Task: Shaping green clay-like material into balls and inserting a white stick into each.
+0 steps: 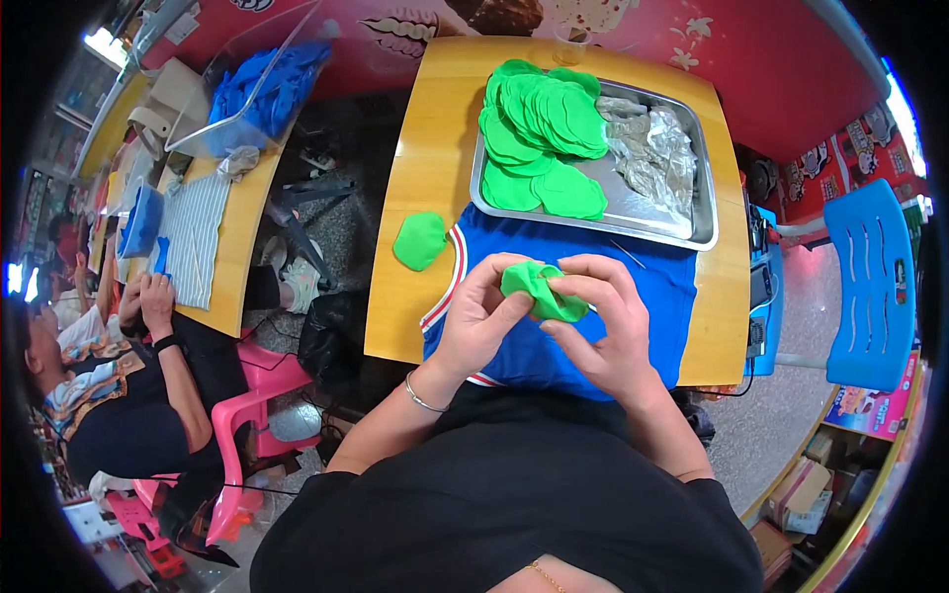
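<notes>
Above a blue sports jersey point(484, 247) with red-and-white trim, both my hands hold one bunched green fabric piece point(537, 289). My left hand point(473, 321) pinches its left side between thumb and fingers. The fingers of my right hand point(615, 321) close on its right side and front. Something thin and pale shows by the right fingertips, too small to name. A single flat green cloth piece point(420, 241) lies on the wooden table, left of the jersey. Just beyond my hands, a metal tray point(708, 210) carries overlapping stacks of rounded green pieces point(544, 114).
Crumpled clear plastic point(654, 163) fills the tray's right part. A thin needle-like item point(628, 255) lies on the jersey. To the right stands a blue chair point(870, 287). At left, a co-worker point(129, 395) sits at another table near a clear bin of blue cloth point(262, 94).
</notes>
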Demonstrator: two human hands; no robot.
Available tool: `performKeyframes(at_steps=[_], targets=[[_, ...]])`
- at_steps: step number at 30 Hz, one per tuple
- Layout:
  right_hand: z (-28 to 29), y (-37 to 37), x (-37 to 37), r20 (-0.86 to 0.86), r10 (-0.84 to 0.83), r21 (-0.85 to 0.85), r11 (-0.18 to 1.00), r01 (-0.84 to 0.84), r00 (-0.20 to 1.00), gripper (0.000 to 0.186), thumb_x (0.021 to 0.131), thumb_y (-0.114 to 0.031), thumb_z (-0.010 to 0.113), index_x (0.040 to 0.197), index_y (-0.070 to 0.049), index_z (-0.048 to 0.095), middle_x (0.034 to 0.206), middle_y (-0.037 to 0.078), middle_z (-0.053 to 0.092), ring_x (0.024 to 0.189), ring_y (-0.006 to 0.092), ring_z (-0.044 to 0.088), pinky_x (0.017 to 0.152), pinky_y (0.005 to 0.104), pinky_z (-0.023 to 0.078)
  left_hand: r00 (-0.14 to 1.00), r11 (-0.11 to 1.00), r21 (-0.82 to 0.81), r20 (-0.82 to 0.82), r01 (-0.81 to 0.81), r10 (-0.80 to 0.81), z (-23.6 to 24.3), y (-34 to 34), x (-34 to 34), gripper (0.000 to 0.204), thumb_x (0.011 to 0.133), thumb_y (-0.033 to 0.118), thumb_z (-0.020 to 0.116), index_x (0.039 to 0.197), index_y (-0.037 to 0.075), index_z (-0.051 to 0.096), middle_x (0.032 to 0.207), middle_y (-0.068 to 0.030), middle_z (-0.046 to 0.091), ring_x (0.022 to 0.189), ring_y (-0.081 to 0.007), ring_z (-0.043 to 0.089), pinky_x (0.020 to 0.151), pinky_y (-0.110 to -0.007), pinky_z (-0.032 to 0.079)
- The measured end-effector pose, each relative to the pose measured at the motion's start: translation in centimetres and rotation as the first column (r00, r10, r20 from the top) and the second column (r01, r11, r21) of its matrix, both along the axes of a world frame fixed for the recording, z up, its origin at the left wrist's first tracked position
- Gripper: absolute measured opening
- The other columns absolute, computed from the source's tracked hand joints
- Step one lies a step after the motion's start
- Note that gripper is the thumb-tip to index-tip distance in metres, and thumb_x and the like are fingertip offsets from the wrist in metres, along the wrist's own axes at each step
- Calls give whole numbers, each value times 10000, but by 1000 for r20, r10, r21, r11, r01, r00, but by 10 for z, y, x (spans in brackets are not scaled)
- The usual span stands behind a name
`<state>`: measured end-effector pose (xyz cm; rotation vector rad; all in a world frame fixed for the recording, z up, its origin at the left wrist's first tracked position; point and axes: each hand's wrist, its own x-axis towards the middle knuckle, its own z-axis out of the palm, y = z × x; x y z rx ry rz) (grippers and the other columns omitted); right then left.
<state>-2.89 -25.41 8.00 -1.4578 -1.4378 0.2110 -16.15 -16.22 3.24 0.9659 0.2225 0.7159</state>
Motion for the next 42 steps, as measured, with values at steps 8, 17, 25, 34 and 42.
performKeyframes(at_steps=[8,17,25,34,42], targets=[[-1,-3,8,156,15,-37,999,-10,988,295,625,-230,782,764,-86,565,846,54,521,743,233,509,628,331,388,990,996,85,-139,-6,18,9,3,-3,294,897,117,559,1162,18,479,1028,-50,553,917,-84,527,751,-213,452],[-16,-1,6,48,-71,1,997,71,996,288,625,-217,779,778,-85,574,818,51,504,716,227,487,628,343,364,998,975,-220,50,-31,43,-3,-16,10,309,844,81,628,1111,22,485,1047,-67,565,969,-129,549,846,-267,456],[-14,-4,2,280,-46,-6,999,50,959,342,640,-278,760,859,-77,591,1011,97,543,903,277,513,770,389,389,996,982,-169,-15,-84,83,-2,-5,7,305,860,148,621,1110,11,513,1027,-71,590,942,-119,565,822,-252,468],[-5,4,3,275,-30,-67,996,50,961,376,663,-303,731,872,-23,594,1200,150,482,1105,333,442,906,435,347,995,993,-80,-60,-90,85,2,0,5,347,844,207,649,1103,3,541,984,-52,617,854,-89,587,750,-230,484],[-9,1,-5,118,-8,-118,993,22,993,358,693,-179,704,993,-8,611,1359,204,340,1176,360,379,966,449,317,995,997,-6,-71,-74,74,-1,-1,3,315,846,207,648,1071,5,559,969,-43,619,871,-83,577,760,-219,469]])
